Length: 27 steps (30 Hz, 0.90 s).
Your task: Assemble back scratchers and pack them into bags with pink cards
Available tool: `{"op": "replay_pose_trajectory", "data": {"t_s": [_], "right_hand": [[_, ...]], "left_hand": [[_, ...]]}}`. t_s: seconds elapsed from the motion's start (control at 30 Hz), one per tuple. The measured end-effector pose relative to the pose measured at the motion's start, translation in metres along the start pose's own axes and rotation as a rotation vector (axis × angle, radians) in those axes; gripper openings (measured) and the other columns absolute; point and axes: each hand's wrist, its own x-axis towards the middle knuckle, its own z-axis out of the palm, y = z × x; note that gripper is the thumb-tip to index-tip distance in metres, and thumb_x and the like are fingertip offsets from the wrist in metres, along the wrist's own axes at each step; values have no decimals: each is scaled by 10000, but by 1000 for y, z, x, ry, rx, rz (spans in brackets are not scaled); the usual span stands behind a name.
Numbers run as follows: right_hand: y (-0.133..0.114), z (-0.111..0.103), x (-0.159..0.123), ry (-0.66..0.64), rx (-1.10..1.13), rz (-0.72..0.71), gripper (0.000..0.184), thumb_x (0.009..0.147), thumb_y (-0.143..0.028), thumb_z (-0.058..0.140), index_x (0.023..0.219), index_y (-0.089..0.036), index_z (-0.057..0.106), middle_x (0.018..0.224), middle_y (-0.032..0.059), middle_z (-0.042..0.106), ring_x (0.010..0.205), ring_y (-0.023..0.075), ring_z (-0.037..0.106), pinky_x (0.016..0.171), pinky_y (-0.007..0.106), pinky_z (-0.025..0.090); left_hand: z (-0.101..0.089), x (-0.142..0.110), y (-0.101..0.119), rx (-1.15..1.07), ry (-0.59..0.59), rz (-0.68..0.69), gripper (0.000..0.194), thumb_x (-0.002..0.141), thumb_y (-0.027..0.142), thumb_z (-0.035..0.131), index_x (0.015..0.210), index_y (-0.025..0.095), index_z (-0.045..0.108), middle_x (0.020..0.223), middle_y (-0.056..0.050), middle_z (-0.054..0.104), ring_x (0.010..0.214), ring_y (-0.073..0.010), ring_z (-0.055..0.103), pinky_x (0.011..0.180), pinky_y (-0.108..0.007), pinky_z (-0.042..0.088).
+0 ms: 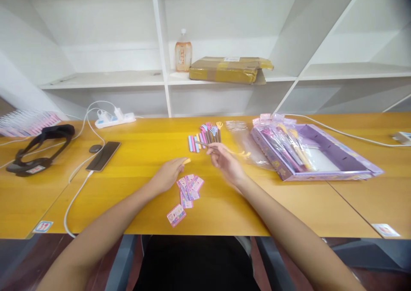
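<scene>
My left hand [167, 174] is closed round a small yellow piece [186, 160], whose end shows past the fingertips. My right hand [226, 160] pinches a thin dark rod [202, 143] pointing left. Beyond that wrist a yellow claw-shaped head [245, 154] sticks out; whether it joins the rod is hidden. Behind the hands lies a group of small back scratchers [213, 131] with pink, blue and yellow claw heads and dark stems. Beside them is a row of coloured handles [192, 143]. Several pink printed cards [189, 187] overlap near my left hand, and one card [176, 215] lies apart.
Clear plastic bags [245, 139] lie right of the scratchers. A purple box [346, 154] holds bagged back scratchers [290, 147]. On the left are a phone [103, 156] with a white cable, a black head strap [41, 147] and a power strip [115, 119]. Shelves stand behind the table.
</scene>
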Motion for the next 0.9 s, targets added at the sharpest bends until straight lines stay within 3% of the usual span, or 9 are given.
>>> {"op": "replay_pose_trajectory", "data": {"t_s": [0.1,0.2,0.9], "right_hand": [[7,-3,-2,145,-120,-65,540,993,-704,562,815,-219,720,512,-23,471,462,112,322,490,289,260],[12,-6,-3,243,-207,-96,613,984,-758,538,697,-227,646,434,-38,339,446,127,302,485,299,226],[16,-3,-7,121,-205,-94,550,941,-745,605,737,-237,660,483,-31,446,463,129,382,478,276,276]], "left_hand": [[-4,2,-1,58,-12,0,411,1106,345,390,1428,221,614,1295,-114,697,1147,-256,653,1043,-415,488],[-9,2,3,103,-25,40,403,1112,361,390,1383,221,653,1157,-103,704,1056,-247,652,969,-388,502],[-9,-3,11,153,-1,132,346,1089,257,410,1323,208,661,978,-71,660,885,-208,625,825,-324,482]]}}
